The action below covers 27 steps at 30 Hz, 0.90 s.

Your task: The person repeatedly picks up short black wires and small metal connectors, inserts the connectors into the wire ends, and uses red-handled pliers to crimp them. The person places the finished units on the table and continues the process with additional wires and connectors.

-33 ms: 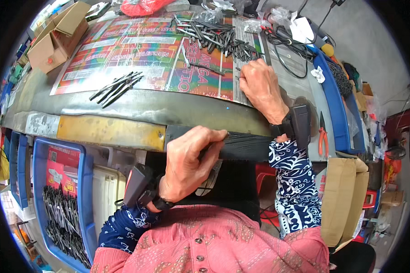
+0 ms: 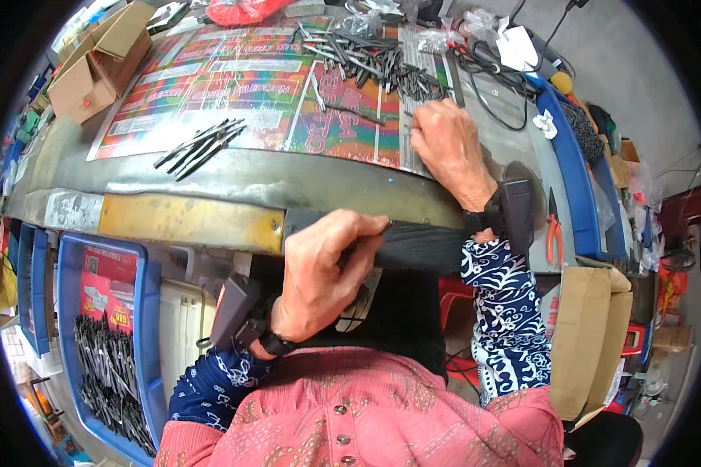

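Note:
My left hand (image 2: 325, 268) is closed at the bench's front edge, thumb and forefinger drawn together over the black strip (image 2: 424, 245). Whatever its fingertips hold is too small to name. Farther off, my right hand (image 2: 449, 144) is curled on the bench by the printed sheet's right side; its fingertips are hidden beneath it. Just beyond that hand lies a loose pile of thin black strip-like pieces (image 2: 374, 66). A smaller bundle of the same slim pieces (image 2: 200, 148) rests on the sheet's near left part.
The colourful printed sheet (image 2: 163, 128) covers the bench. Red-handled pliers (image 2: 553, 233) lie at right, beside a long blue tray (image 2: 576, 179). A blue bin (image 2: 149, 342) with many black pieces stands lower left. Cardboard boxes (image 2: 82, 93) and black cable (image 2: 483, 97) sit farther back.

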Available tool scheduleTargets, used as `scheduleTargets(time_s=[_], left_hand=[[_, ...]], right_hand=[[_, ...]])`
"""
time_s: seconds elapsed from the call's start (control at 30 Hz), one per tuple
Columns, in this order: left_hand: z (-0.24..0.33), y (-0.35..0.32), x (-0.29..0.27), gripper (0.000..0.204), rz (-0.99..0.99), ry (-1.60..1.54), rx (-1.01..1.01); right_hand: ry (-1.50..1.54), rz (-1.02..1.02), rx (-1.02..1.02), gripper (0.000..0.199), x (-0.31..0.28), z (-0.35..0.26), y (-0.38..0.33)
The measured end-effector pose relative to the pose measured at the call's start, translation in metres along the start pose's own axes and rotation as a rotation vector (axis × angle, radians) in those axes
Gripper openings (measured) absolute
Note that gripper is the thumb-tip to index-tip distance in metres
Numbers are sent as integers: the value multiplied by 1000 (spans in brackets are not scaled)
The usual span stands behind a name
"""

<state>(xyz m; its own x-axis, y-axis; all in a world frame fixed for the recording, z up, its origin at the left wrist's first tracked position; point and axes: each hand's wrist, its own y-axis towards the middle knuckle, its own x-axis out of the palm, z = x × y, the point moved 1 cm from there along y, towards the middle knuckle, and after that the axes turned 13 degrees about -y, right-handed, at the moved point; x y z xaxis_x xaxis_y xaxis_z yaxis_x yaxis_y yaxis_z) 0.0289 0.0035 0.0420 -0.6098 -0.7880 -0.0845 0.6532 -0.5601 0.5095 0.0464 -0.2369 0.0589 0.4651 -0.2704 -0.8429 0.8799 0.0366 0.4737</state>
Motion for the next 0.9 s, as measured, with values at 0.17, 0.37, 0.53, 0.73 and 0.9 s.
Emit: scheduleTargets(time_s=[0.17,0.37,0.53,0.73,0.9], left_hand=[[6,-7,-1,15,55,-233,-311],[9,-13,1,15,84,-510,-425],[12,-20,6,11,103,-646,-465],[18,-27,14,15,62,-681,-462],[24,-29,18,14,68,-716,-443]], right_hand=[[203,1,100,11,-36,-14,-16],[664,21,273,8,-90,-50,-64],[975,-47,410,8,-107,-85,-104],[1158,-2,488,11,-104,-98,-123],[1451,56,574,14,-104,-101,-128]])
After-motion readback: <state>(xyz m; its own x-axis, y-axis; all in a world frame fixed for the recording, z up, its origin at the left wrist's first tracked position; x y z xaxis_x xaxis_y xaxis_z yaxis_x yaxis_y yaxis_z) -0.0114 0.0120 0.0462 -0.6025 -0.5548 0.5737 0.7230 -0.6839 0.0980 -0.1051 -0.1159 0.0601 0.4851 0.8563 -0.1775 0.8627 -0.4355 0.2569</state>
